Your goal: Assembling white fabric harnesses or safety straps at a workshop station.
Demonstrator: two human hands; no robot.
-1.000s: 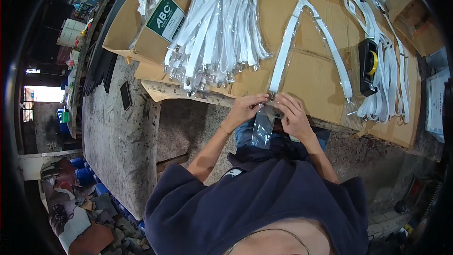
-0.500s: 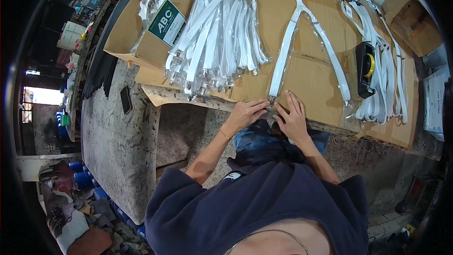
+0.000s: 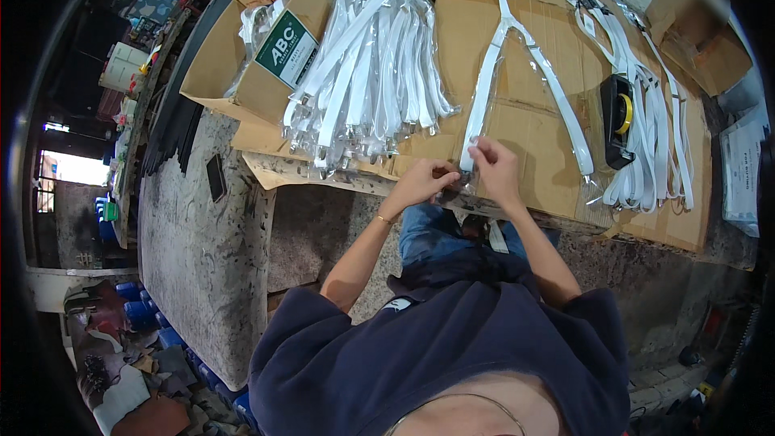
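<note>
A pair of white Y-shaped suspenders (image 3: 482,97) lies spread on the cardboard, its legs in clear plastic sleeves. At the lower end of its left leg, my left hand (image 3: 421,186) is closed in a pinch on the loose end of the clear plastic sleeve (image 3: 466,181), beside the metal clip. Just to the right, my right hand (image 3: 496,169) pinches the edge of that sleeve by the strap, fingertips curled together. The fingers partly hide the clip. The other leg ends at the right, untouched, its sleeve reaching past the clip.
A thick pile of sleeved white suspenders (image 3: 367,73) lies left, beside an open carton (image 3: 211,73) with a green label. On the right are a black and yellow tape dispenser (image 3: 618,121) and more white suspenders (image 3: 646,129). A phone (image 3: 215,178) rests on the left table.
My right hand has gone from spread fingers near the table edge to a pinch higher on the strap's end. My left fingers have curled into a pinch. The view has shifted slightly.
</note>
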